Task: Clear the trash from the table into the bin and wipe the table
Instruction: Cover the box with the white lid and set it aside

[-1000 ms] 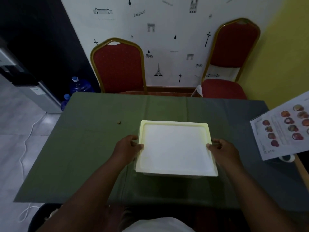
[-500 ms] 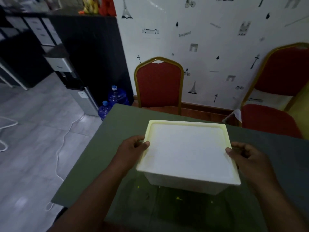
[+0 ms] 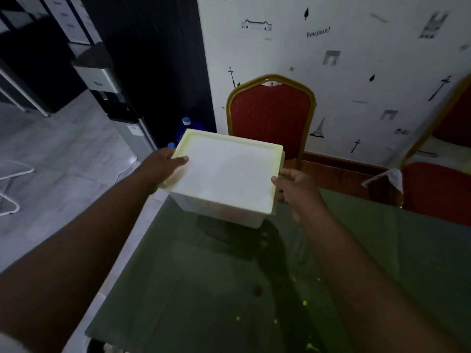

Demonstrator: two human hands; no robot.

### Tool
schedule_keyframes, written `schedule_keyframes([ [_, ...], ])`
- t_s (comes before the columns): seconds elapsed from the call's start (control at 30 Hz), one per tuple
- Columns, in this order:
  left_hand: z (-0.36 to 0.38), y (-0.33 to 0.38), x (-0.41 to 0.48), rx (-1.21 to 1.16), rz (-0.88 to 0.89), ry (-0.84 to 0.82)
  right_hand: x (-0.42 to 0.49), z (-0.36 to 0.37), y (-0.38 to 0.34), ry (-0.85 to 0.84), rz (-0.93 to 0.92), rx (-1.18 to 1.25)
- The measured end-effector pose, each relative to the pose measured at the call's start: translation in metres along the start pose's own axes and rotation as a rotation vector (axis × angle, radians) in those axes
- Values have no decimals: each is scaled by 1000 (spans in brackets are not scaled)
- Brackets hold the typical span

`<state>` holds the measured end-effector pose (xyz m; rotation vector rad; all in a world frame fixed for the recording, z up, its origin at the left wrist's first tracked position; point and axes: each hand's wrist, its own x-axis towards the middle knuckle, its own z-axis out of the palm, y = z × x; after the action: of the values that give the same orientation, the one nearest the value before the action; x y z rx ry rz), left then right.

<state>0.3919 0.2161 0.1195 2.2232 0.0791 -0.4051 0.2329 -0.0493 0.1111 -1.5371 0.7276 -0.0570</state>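
Fingers first: left hand (image 3: 165, 164) has its thumb (image 3: 182, 159) flat on the lid. The other fingers wrap down the short side and are hidden, so I can't tell how tightly they curl. Right hand (image 3: 295, 189) is clamped on the opposite short side near its near corner, thumb tip at the lid rim, remaining fingers curled beneath.

Both forearms reach forward and converge, left one coming in from beyond the left edge of the green cloth-covered table (image 3: 204, 289), right one crossing over its top. Wrists roughly straight, palms facing each other across the load.

Load is a white rectangular plastic box with a pale yellow-rimmed lid (image 3: 226, 174), gripped from both ends. It sits over the table's far left corner, left end hanging past the table's left edge. Lid faces up, slightly tipped toward the camera. Long axis runs hand to hand, skewed a bit so the right end is nearer. Dark shadow on the cloth directly under it.

On the table's near part: scattered small yellow specks (image 3: 304, 303) and one small brown crumb (image 3: 258, 291).

Beyond the table's far edge: red padded chair with a gold metal frame (image 3: 271, 118), against a white wall with black decals (image 3: 331, 47). Off the table's left side, farther back: grey and black water dispenser (image 3: 107, 85).
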Motion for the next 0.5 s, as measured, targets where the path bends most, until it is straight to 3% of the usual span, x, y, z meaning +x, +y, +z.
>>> schedule_keyframes([
  [0.23,-12,2,75,-22,-71,-71,57,43,-5,-25,65,-21],
  [0.5,-9,-8,102,-61,-95,-86,75,62,6,-22,75,-28],
])
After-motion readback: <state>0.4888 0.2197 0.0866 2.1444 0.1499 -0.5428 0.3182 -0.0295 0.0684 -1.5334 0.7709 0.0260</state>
